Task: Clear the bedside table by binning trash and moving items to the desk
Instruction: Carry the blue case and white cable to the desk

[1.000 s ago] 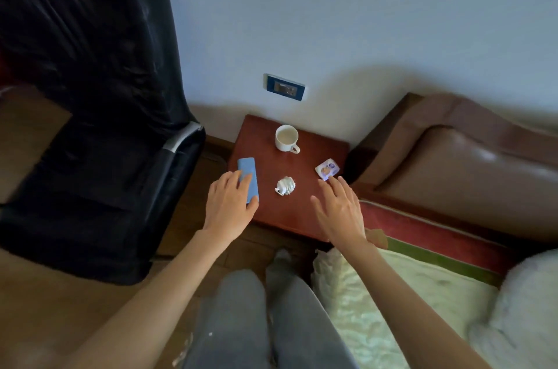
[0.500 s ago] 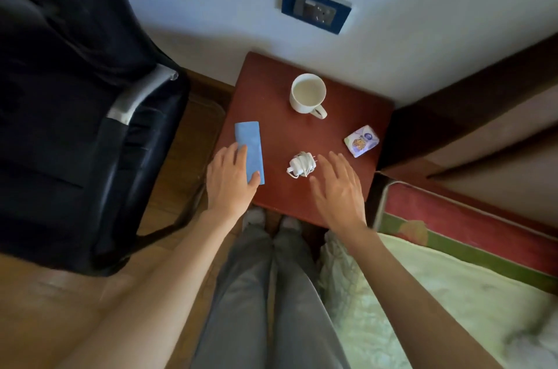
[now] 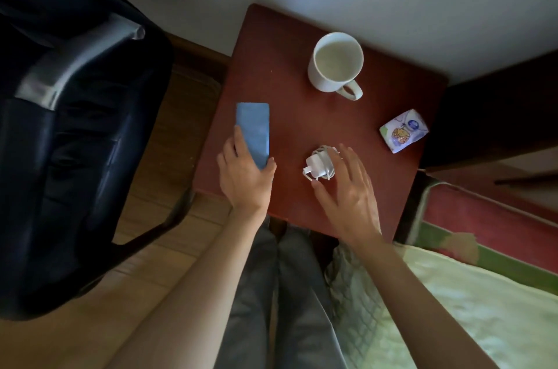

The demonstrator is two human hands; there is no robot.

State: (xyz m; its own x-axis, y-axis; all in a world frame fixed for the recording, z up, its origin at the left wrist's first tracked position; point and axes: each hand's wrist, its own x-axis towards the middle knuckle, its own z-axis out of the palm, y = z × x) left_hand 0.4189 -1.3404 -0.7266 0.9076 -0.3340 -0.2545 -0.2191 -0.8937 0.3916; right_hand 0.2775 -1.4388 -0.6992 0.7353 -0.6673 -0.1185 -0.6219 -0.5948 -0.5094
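- Since half a second ago, both hands have reached further onto the bedside table (image 3: 271,66): the left hand (image 3: 244,177) now closes on the blue phone (image 3: 253,133), where before its fingers only lay beside it, and the right hand (image 3: 347,187) has come up to the white charger (image 3: 318,165).
- Left hand: thumb at the phone's near right corner, fingers along its left edge, pinching the near end. The phone lies flat at about 9 o'clock on the tabletop, long axis pointing toward 12.
- Right hand: fingers spread and lightly bent, arched over the charger with its coiled cable. Fingertips are at the cable's right side and the thumb lies just near of the plug; whether they touch it cannot be told. The charger sits near the table's centre, toward 6 o'clock.
- White mug (image 3: 336,62) stands upright at 12 o'clock, handle turned toward 5, well apart from both hands.
- Small printed snack packet (image 3: 404,130) lies at 3 o'clock near the table's right edge.
- Black office chair (image 3: 75,127) stands to the left of the table; a bed with a pale quilt (image 3: 453,308) lies at lower right.
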